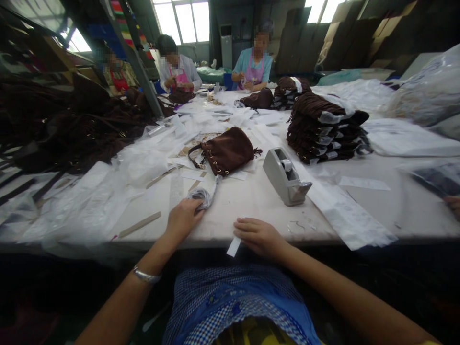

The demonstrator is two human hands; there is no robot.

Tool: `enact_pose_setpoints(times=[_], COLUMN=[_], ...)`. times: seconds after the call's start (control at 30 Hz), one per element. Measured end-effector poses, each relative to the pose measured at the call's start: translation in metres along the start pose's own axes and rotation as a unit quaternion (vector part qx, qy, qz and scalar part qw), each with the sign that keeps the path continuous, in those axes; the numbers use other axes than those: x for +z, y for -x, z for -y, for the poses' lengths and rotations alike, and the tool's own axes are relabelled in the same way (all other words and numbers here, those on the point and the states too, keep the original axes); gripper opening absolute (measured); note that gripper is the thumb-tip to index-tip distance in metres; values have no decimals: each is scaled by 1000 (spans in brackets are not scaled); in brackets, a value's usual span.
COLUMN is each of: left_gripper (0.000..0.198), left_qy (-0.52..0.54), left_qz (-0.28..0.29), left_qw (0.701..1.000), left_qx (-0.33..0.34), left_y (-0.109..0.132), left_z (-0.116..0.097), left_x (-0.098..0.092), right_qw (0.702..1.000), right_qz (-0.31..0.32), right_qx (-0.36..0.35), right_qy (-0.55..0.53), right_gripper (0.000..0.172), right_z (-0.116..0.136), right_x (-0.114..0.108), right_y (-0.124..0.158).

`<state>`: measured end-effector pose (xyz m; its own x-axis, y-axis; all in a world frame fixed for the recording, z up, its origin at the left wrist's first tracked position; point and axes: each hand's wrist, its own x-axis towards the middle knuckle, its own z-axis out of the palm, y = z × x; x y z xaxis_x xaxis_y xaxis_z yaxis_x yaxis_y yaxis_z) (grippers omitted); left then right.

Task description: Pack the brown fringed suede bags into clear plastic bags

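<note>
My left hand (183, 218) rests on the table's front edge, fingers closed around a wrapped, coiled strap (203, 195) that runs up to a brown suede drawstring bag (226, 151). My right hand (259, 235) lies at the table edge, curled over a small white paper strip (233, 247) that hangs off the edge. A grey tape dispenser (285, 176) stands just beyond my right hand.
A tall stack of folded brown bags (323, 129) sits at the right, another stack (287, 92) behind it. Clear plastic bags (89, 196) cover the left side, dark bags (72, 124) piled beyond. Three people work at the far end. A hand's edge (453, 205) shows at the right.
</note>
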<state>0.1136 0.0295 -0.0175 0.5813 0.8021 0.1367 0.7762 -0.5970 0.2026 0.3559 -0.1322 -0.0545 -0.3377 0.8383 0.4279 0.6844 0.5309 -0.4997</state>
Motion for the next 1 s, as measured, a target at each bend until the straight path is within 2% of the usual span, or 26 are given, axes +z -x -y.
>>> enact_pose_setpoints(times=[0.1, 0.17, 0.23, 0.33, 0.47, 0.57, 0.67, 0.8, 1.0], left_gripper=[29, 31, 34, 39, 44, 43, 43, 44, 41], left_qy=[53, 133, 237, 408, 559, 602, 599, 585, 561], left_qz=[4, -3, 15, 95, 129, 134, 105, 88, 102], left_qw=[999, 991, 971, 908, 816, 781, 786, 798, 817], left_qx=[-7, 0, 13, -4, -69, -97, -111, -113, -89], left_y=[-8, -15, -22, -28, -26, -22, -21, -20, -20], left_z=[3, 7, 10, 8, 0, -4, -3, -3, -17], left_x=[-7, -15, -25, -38, -36, -29, -28, -34, -37], right_qw=[981, 947, 910, 879, 889, 900, 911, 906, 882], right_qz=[-54, -76, -79, -53, -42, -54, -77, -84, -68], right_qx=[141, 240, 305, 337, 332, 324, 317, 332, 312], right_qy=[-123, -199, -270, -331, -313, -286, -250, -248, -347], right_gripper=[21, 27, 32, 33, 27, 24, 21, 17, 24], right_z=[13, 17, 18, 13, 8, 3, -3, -10, -16], right_x=[-5, -11, -14, -13, -5, -1, -1, 0, 12], right_y=[-13, -27, -40, -54, -68, -82, -95, -105, -122])
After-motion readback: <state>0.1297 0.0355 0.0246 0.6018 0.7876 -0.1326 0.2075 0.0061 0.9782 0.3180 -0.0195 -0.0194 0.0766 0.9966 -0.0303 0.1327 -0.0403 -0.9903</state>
